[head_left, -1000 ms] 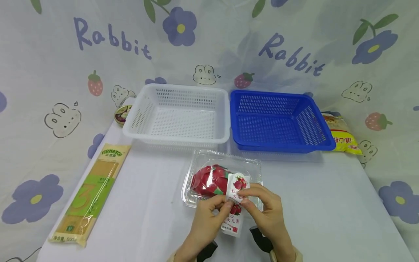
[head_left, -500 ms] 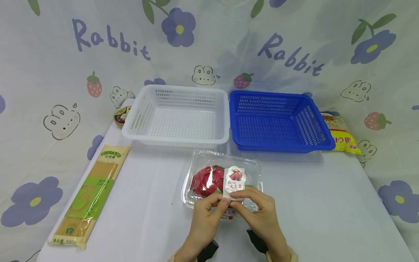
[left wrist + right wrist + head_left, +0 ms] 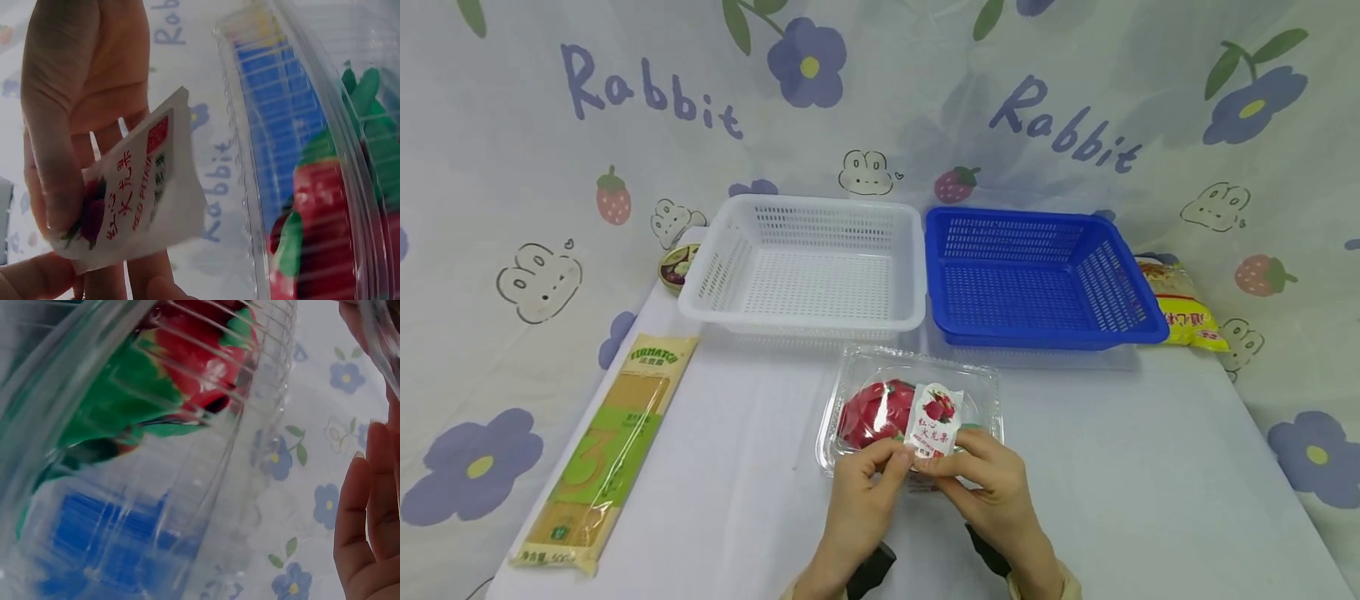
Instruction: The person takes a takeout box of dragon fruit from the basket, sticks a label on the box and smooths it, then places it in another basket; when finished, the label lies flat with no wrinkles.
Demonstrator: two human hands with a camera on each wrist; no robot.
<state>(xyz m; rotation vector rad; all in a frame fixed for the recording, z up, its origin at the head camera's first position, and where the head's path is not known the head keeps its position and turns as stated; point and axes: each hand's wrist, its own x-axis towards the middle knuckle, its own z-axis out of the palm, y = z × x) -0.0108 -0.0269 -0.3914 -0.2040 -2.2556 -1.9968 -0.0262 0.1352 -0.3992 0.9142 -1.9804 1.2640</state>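
Observation:
A clear plastic box (image 3: 977,367) with a red and green dragon fruit (image 3: 874,414) inside lies in front of the baskets; both wrist views also show the fruit through its ribbed wall. Over the box's near side, both hands hold a white paper label (image 3: 934,421) printed with a red fruit and Chinese characters. My left hand (image 3: 865,496) pinches the label's lower left edge between thumb and index finger; in the left wrist view the thumb presses on the printed label (image 3: 150,181). My right hand (image 3: 988,483) pinches its lower edge from the other side, fingers bent.
Behind the box stand a white basket (image 3: 805,321) and a blue basket (image 3: 1045,337), side by side. A long noodle pack (image 3: 606,450) lies at the left. A round tub (image 3: 677,267) and a yellow bag (image 3: 1187,308) are partly hidden behind the baskets.
Both hands have shifted slightly left. The second label that hung below the hands a second ago no longer shows there, and the held label now leans to the right.

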